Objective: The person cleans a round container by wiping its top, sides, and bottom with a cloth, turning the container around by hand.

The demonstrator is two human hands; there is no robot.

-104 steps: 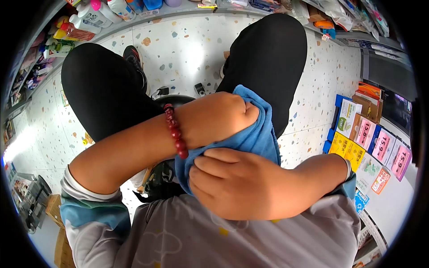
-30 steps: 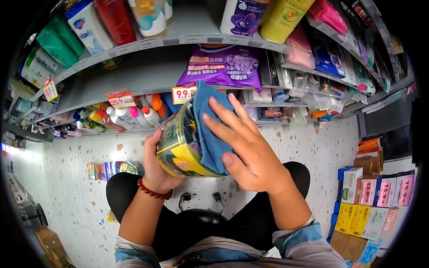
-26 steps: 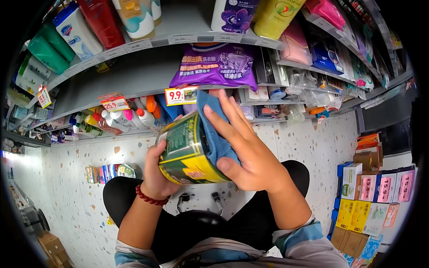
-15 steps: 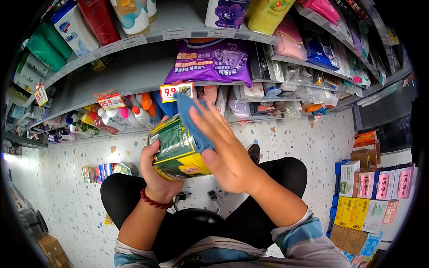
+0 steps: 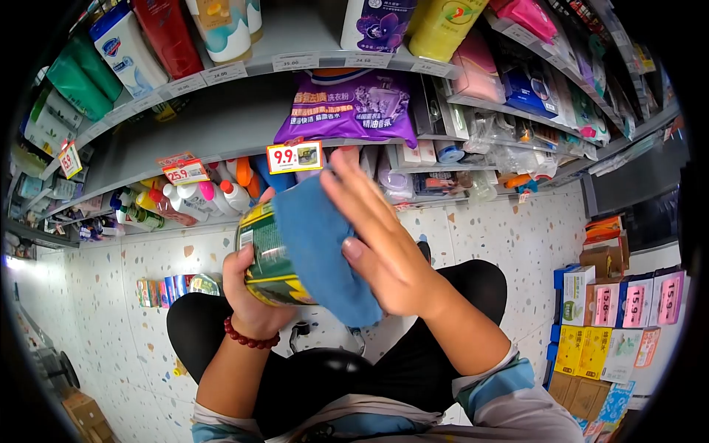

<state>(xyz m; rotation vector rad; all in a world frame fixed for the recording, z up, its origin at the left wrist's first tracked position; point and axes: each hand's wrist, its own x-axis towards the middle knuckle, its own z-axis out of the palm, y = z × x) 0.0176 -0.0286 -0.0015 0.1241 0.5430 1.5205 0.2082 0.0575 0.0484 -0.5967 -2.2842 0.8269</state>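
Note:
My left hand (image 5: 255, 303) grips a green and yellow cylindrical can (image 5: 264, 251), its thumb on the label side. The can is tilted, held above my lap. Over its right end lies a blue cloth (image 5: 317, 240), which hides that end and hangs down past the can's lower edge. My right hand (image 5: 391, 269) presses the cloth against the can, fingers long and close together, thumb on the fabric. A red bead bracelet (image 5: 251, 338) circles my left wrist.
Ahead, a shelf holds a purple laundry powder bag (image 5: 351, 107) above a 9.9 price tag (image 5: 294, 157). Bottles (image 5: 196, 196) crowd the lower shelf. Small boxes (image 5: 173, 288) stand on the floor to the left; stacked boxes (image 5: 591, 347) are at the right.
The cloth now spreads over more of the can's right end and hangs lower. My right hand has shifted slightly right; the can and left hand have moved a little left.

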